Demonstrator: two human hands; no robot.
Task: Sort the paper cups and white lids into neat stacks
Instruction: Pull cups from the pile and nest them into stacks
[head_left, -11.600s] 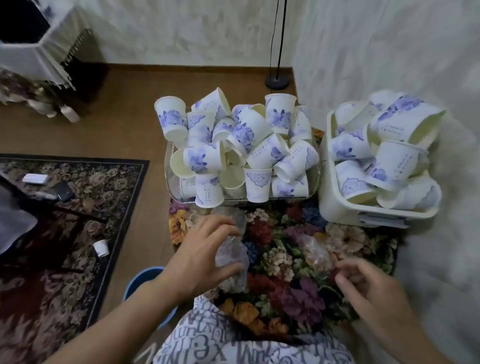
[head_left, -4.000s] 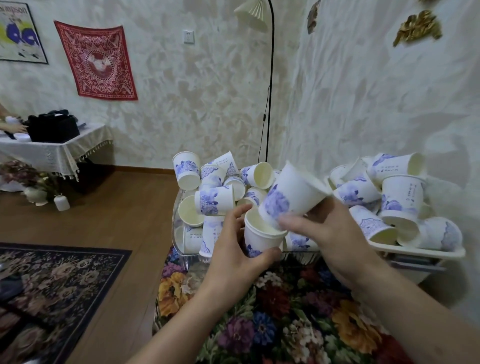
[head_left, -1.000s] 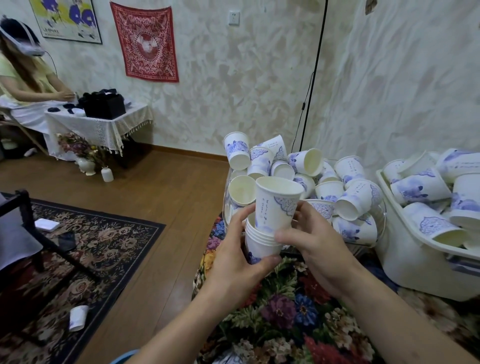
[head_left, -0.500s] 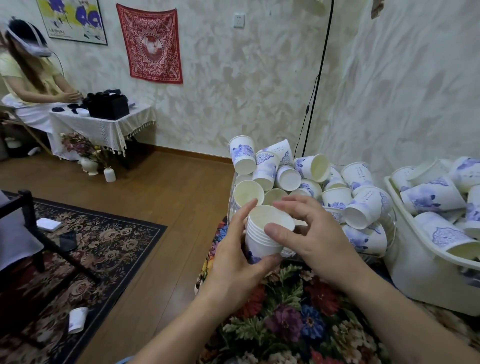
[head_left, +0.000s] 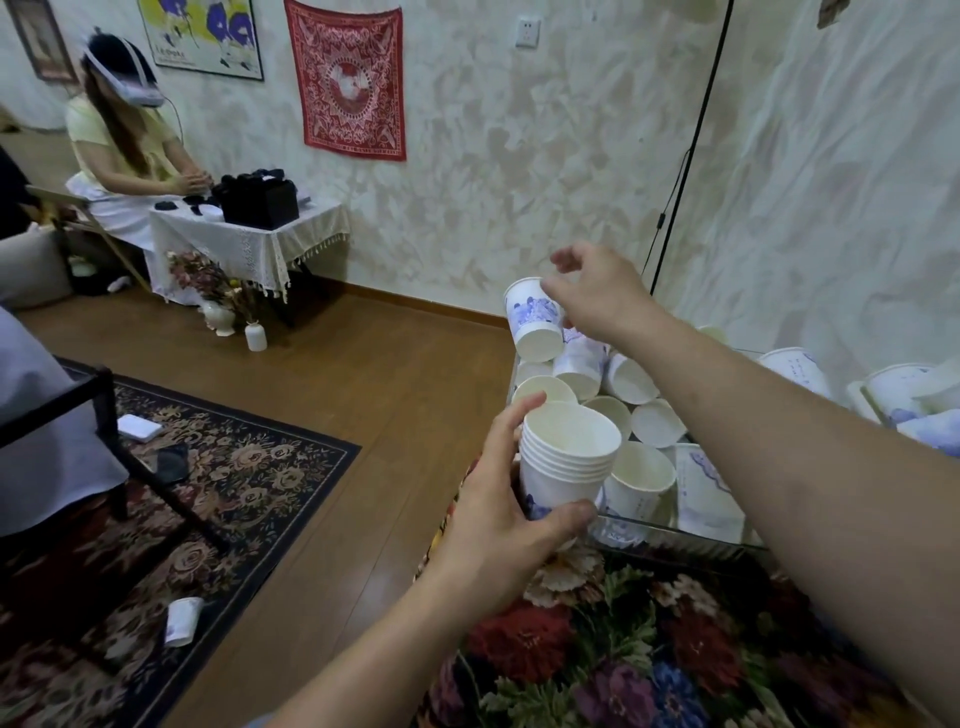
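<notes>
- A nested stack of cups (head_left: 563, 462) is held upright in the left hand (head_left: 498, 525), fingers and thumb curled round its lower wall.
- The right hand (head_left: 597, 296) is stretched over the pile, fingers apart and empty.
- An inverted cup (head_left: 535, 325) on top of the pile lies just left of and below those fingers, its axis near-vertical.
- No lids can be seen.

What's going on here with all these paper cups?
Someone is sorting loose paper cups into a stack. Their left hand holds a nested stack of cups, while the right hand reaches over the pile in the clear tray, fingers open by the topmost cup. Many cups are still unsorted.
</notes>
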